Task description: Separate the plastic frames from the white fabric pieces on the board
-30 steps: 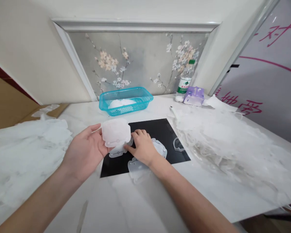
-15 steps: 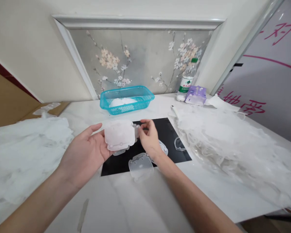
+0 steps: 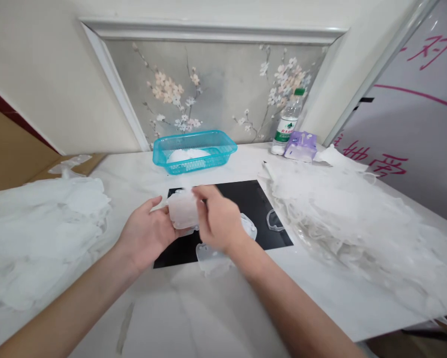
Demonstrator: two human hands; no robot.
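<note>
A translucent white plastic piece (image 3: 183, 211), squarish with rounded corners, is held above the black mat. My left hand (image 3: 149, 231) grips it at its left edge, palm turned up and thumb raised. At its right edge my right hand (image 3: 220, 216) is closed, with its fingers curled over the piece and slightly blurred. Below my right wrist a similar clear piece (image 3: 210, 258) overlaps the front edge of the black mat (image 3: 246, 191). Partly behind the right hand lies another clear piece (image 3: 249, 226). A thin clear ring-like scrap (image 3: 275, 221) rests at the mat's right.
A blue plastic basket (image 3: 195, 164) with white pieces inside stands at the back. Large heaps of translucent plastic lie left (image 3: 40, 238) and right (image 3: 350, 214). A bottle (image 3: 286, 124) and a purple tissue pack (image 3: 301, 146) stand at the back right.
My right hand has moved left and turned over, from the piece's small side tab to its right edge. The held piece has shifted slightly right.
</note>
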